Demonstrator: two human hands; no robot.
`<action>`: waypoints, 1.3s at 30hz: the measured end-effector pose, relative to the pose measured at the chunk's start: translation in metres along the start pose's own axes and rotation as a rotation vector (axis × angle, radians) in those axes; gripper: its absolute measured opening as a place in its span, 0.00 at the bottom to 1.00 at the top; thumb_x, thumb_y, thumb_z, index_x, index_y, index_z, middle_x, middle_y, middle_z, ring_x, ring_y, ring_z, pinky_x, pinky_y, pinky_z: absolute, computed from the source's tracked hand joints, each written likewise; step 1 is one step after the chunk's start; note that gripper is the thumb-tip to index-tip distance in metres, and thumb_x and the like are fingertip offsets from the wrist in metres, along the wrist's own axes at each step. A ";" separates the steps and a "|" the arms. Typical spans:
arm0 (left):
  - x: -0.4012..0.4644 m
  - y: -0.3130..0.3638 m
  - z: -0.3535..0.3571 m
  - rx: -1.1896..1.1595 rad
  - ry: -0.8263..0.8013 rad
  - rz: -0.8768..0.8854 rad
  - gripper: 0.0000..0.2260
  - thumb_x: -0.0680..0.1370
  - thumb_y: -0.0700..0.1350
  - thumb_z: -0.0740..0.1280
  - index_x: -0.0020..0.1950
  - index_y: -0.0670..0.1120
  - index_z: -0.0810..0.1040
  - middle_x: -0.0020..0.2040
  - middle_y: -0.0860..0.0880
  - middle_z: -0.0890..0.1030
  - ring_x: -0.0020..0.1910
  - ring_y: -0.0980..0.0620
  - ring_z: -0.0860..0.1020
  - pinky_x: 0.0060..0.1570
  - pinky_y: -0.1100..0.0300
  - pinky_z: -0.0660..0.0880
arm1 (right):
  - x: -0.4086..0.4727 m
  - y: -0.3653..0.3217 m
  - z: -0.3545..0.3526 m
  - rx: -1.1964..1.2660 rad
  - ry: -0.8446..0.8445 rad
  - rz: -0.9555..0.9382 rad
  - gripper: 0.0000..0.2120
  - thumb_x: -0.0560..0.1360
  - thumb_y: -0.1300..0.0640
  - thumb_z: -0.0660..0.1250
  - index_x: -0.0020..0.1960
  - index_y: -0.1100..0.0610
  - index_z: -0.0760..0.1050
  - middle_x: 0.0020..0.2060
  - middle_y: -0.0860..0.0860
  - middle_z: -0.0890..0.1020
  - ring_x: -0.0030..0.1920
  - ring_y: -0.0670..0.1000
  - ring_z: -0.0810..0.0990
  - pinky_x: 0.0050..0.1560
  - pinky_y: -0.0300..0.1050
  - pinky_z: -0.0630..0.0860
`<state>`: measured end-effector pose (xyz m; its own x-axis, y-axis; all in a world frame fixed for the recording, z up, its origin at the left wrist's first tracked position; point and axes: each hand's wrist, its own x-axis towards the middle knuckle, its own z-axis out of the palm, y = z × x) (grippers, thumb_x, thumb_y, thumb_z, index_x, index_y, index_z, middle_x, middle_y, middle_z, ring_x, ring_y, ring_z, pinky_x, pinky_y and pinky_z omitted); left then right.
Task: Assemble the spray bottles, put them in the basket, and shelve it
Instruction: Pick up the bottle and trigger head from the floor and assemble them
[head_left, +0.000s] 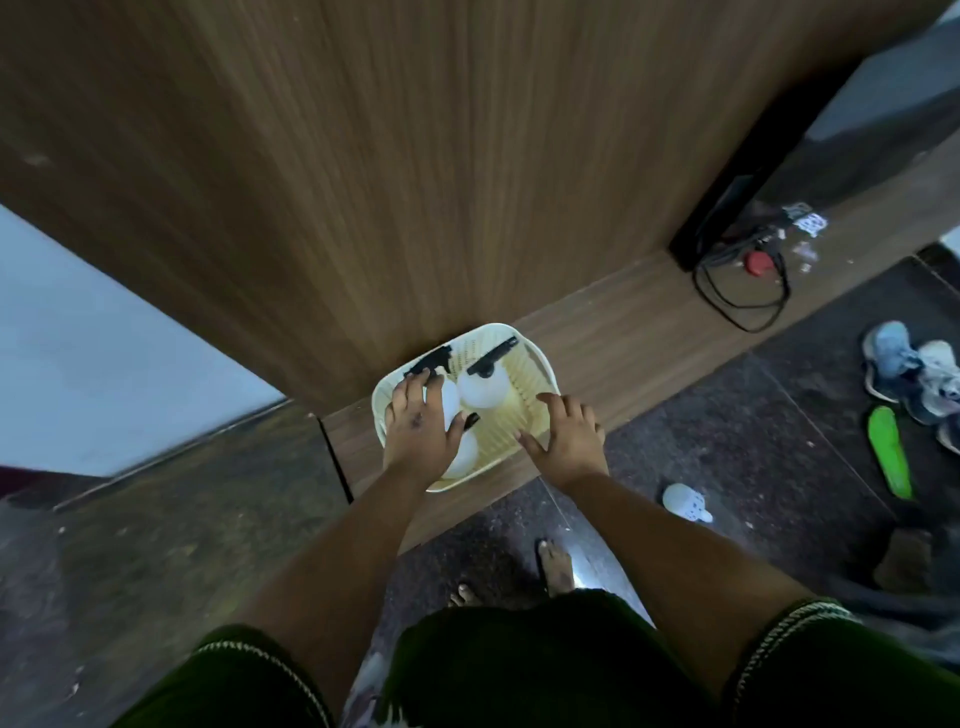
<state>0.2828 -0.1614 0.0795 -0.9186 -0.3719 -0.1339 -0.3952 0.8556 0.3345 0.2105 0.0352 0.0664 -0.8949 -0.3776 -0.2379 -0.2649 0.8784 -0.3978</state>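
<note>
Spray bottles (480, 387), white with black trigger heads, are lying on their sides in the cream basket (537, 364), which is sitting on a low wooden ledge (623, 332) at the foot of a tall wood-grain panel (363, 156). At least two bottles are showing clearly, and a third white body is peeking out under the left hand (418, 423). The far rim of the basket is sitting against or very near the panel; which of the two cannot be told.

The main risk is that the basket's near edge is hanging over the front lip of the ledge. A downward press there could be tipping it toward the dark floor (156, 545) and spilling the loose bottles. They are not wedged in, so any tilt would be setting them rolling. A white cup-like object (685, 501) and shoes (914, 371) are lying on the floor to the right, where a falling basket could be landing among them.

Both arms are reaching straight forward and down. The left hand is lying palm-down with fingers spread over the basket's left side, its grip open and closed on nothing, though the fingertips may be touching a bottle. The right hand (569, 439) is also flat and spread over the near-right rim, its grip open and clasping nothing.
</note>
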 end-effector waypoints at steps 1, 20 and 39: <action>-0.006 0.008 0.002 0.003 0.015 0.033 0.25 0.77 0.55 0.62 0.71 0.44 0.67 0.72 0.42 0.67 0.72 0.40 0.63 0.65 0.42 0.65 | -0.009 0.008 0.000 -0.002 -0.004 0.032 0.28 0.72 0.38 0.63 0.67 0.49 0.65 0.62 0.53 0.72 0.63 0.58 0.69 0.58 0.58 0.70; -0.135 0.215 0.151 0.207 -0.430 0.370 0.28 0.77 0.55 0.62 0.73 0.45 0.61 0.71 0.43 0.65 0.71 0.42 0.61 0.66 0.47 0.65 | -0.224 0.284 0.008 0.300 0.005 0.756 0.25 0.73 0.45 0.67 0.66 0.53 0.68 0.65 0.57 0.71 0.65 0.60 0.70 0.63 0.57 0.71; -0.079 0.258 0.550 0.146 -0.743 0.091 0.34 0.78 0.54 0.64 0.77 0.43 0.51 0.77 0.41 0.57 0.76 0.40 0.53 0.72 0.47 0.60 | -0.174 0.556 0.289 0.343 -0.121 0.898 0.28 0.74 0.58 0.69 0.72 0.60 0.64 0.71 0.58 0.66 0.68 0.60 0.70 0.70 0.49 0.67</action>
<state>0.2484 0.2869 -0.3362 -0.6926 -0.0019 -0.7214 -0.2676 0.9293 0.2544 0.3225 0.5044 -0.3690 -0.6648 0.3478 -0.6611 0.6356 0.7284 -0.2559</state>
